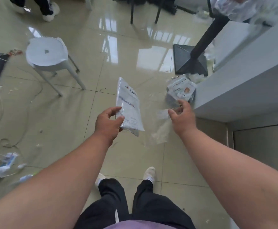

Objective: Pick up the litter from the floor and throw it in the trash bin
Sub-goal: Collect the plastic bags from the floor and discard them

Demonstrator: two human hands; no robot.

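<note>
My left hand grips the lower end of a flat white plastic package with dark lettering and holds it above the floor. To its right, my right hand pinches a crumpled clear plastic bag with a white label; the bag hangs below the thumb. Just beyond the right hand, a dark trash bin stands against the grey counter, stuffed with white wrappers. More litter lies on the tiles at the lower left: blue-and-white wrappers and a small clear bottle.
A grey counter fills the right side. A black table base stands behind the bin. A white stool is at the left, with thin cables nearby. Another person's legs are at the top left. My feet are below.
</note>
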